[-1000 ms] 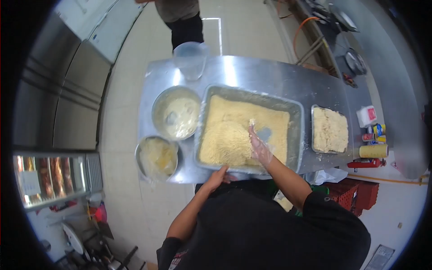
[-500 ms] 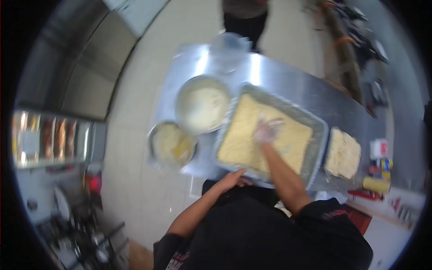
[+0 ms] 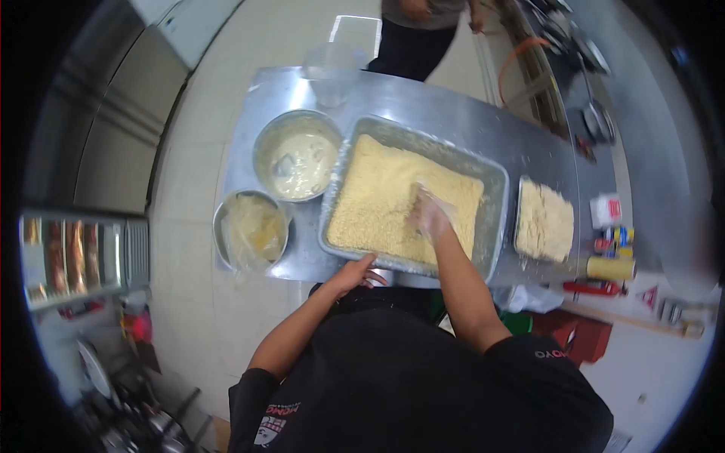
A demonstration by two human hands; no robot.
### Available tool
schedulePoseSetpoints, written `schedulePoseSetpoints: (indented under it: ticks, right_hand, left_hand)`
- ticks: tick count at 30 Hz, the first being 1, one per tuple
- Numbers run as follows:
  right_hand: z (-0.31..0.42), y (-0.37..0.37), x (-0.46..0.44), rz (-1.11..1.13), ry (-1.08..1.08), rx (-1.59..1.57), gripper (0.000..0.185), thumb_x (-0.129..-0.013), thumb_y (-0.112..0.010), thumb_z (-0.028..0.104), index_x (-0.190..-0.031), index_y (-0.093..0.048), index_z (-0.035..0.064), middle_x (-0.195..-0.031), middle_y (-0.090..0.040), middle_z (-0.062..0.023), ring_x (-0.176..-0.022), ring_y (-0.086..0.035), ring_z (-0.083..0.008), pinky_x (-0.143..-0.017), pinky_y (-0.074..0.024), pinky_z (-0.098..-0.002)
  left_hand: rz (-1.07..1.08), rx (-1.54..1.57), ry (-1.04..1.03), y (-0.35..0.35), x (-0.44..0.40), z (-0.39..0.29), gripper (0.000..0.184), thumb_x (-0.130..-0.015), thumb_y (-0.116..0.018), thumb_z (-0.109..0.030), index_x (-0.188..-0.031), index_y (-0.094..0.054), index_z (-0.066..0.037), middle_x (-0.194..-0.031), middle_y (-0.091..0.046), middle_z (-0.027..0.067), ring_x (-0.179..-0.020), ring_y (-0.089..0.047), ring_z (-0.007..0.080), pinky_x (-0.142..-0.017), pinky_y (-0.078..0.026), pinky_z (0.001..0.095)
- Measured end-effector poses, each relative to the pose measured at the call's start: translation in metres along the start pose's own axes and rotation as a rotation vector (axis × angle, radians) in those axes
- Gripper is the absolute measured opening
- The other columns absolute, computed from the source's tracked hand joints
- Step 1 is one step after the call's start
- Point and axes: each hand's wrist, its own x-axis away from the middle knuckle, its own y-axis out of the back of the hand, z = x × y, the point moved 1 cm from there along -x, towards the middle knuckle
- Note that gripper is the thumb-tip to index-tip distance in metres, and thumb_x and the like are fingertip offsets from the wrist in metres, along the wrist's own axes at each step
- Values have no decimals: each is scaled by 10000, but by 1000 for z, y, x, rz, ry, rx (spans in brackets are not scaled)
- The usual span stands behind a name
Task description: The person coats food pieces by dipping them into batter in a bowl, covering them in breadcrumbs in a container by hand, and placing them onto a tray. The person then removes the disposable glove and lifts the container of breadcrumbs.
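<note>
A large grey tub point(image 3: 495, 219) holds a bed of yellow breadcrumbs point(image 3: 377, 204). My right hand point(image 3: 430, 213), in a clear plastic glove, is pressed into the crumbs right of the middle. Its fingers look apart, with the tips partly sunk in and slightly blurred. At the tub's near edge is my left hand point(image 3: 353, 276), bare, its thumb over the rim and the other fingers below it. Left of the tub stands a metal bowl point(image 3: 263, 162) of pale batter point(image 3: 306, 162) with something metallic in it.
A second bowl point(image 3: 220, 234) holds a clear plastic bag with yellow contents. A clear container point(image 3: 330, 72) stands at the far edge of the steel table point(image 3: 453, 128). Right of the tub sits a tray of crumb-coated pieces point(image 3: 545, 219). Another person point(image 3: 419, 38) stands beyond the table.
The view has shifted, so the table sits further left. My right hand has moved nearer me and rightward within the crumbs. My left hand stays at the tub's near rim.
</note>
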Motion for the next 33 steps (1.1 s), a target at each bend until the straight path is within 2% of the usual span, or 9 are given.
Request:
schedulePoseSetpoints:
  ticks: [4, 7, 9, 11, 12, 14, 19, 22, 33]
  right_hand:
    - [-24, 17, -23, -129, 832, 1306, 716, -853, -621, 347, -1421, -288, 65, -1415, -356, -160, -1184, -466, -296, -1000, -380, -430]
    - [-63, 13, -56, 68, 1006, 586, 678, -820, -653, 222, -1405, -337, 87, -1380, -426, -110, -1208, -450, -268, -1002, -393, -332]
    - [-39, 8, -30, 40, 1144, 913, 706, -801, -669, 194, -1410, -328, 93, -1400, -408, -87, -1233, -432, -262, -1001, -393, -313]
    - [-11, -7, -4, 91, 962, 1048, 697, -779, -682, 135, -1396, -358, 106, -1411, -390, -106, -1229, -431, -245, -985, -408, -317]
    - [-16, -3, -10, 494, 704, 221, 658, -770, -684, 120, -1361, -398, 92, -1354, -446, -111, -1171, -476, -234, -928, -439, -318]
    - [-14, 6, -41, 577, 350, -261, 588, -764, -685, 117, -1302, -453, 66, -1242, -529, -110, -1077, -538, -215, -837, -479, -328]
    - [6, 39, -70, 172, 433, 675, 466, -799, -675, 193, -1196, -503, 20, -1021, -591, -61, -912, -586, -167, -707, -491, -364]
    - [22, 38, 14, 34, 397, 230, 439, -817, -667, 223, -1176, -514, 20, -963, -592, -53, -815, -579, -155, -685, -486, -335]
    - [55, 14, 79, -149, 385, 595, 398, -833, -609, 316, -1106, -596, 26, -1008, -624, -121, -872, -595, -201, -755, -490, -322]
  left_hand:
    - [37, 14, -52, -8, 4, -8, 582, -953, -329, -475, -1269, -422, 5, -1218, -557, 180, -923, -638, 224, -679, -466, 287]
    - [76, 29, -23, -7, -1, -6, 577, -957, -300, -479, -1275, -424, -14, -1240, -554, 154, -931, -630, 212, -678, -459, 279]
    - [90, -31, -2, -10, 6, -9, 588, -958, -261, -482, -1292, -419, -24, -1277, -535, 126, -952, -603, 190, -712, -446, 278]
    - [60, -33, 0, -12, 10, -11, 593, -958, -246, -483, -1300, -416, -30, -1293, -528, 111, -962, -590, 181, -733, -434, 280]
    - [57, -27, 8, -14, 10, -11, 593, -957, -249, -483, -1300, -415, -30, -1290, -530, 110, -961, -590, 183, -737, -430, 282]
    - [51, -17, -1, -13, 9, -14, 593, -954, -255, -488, -1296, -419, -32, -1283, -535, 110, -959, -594, 191, -739, -425, 284]
    - [37, 15, -37, -15, 8, -11, 605, -949, -285, -510, -1273, -431, -20, -1245, -547, 126, -965, -607, 213, -735, -424, 293]
    - [14, 66, -67, -9, 1, -5, 544, -959, -331, -450, -1224, -431, 15, -1182, -572, 160, -918, -647, 230, -653, -458, 291]
    - [-59, 125, -28, -14, 8, -13, 535, -953, -401, -447, -1191, -450, 30, -1142, -558, 159, -914, -649, 225, -664, -456, 289]
